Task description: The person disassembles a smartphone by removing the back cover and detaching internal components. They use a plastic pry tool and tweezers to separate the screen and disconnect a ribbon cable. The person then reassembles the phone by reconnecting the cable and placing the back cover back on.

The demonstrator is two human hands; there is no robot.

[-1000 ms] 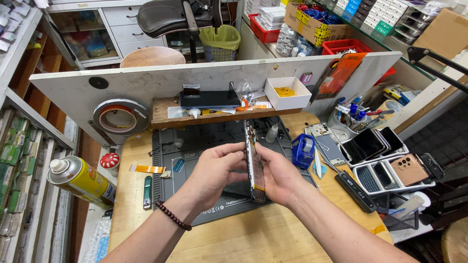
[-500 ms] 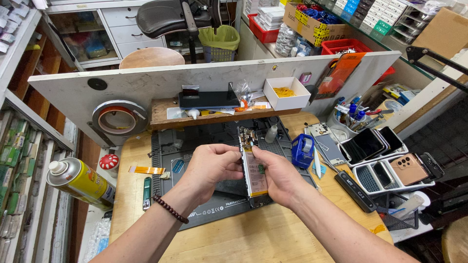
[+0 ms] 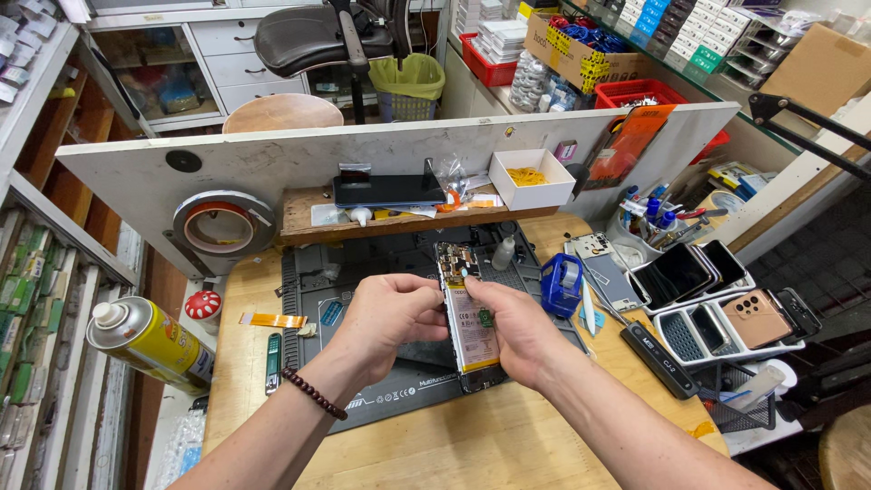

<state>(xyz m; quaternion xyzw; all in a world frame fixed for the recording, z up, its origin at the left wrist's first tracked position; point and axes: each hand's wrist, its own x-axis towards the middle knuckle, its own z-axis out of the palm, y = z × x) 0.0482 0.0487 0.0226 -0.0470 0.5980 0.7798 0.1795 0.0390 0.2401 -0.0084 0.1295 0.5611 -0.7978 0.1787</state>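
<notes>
You are in a phone repair workshop: a dark grey repair mat (image 3: 381,399) covers your wooden bench (image 3: 472,445), with a white slotted rack of phones (image 3: 717,331) and stacked small parts boxes (image 3: 671,27) nearby.

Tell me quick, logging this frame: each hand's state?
Left hand: closed on the opened phone.
Right hand: closed on the same phone.

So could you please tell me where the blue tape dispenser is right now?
In the head view, the blue tape dispenser stands on the dark work mat, just right of the opened phone and beside the right hand.
</notes>
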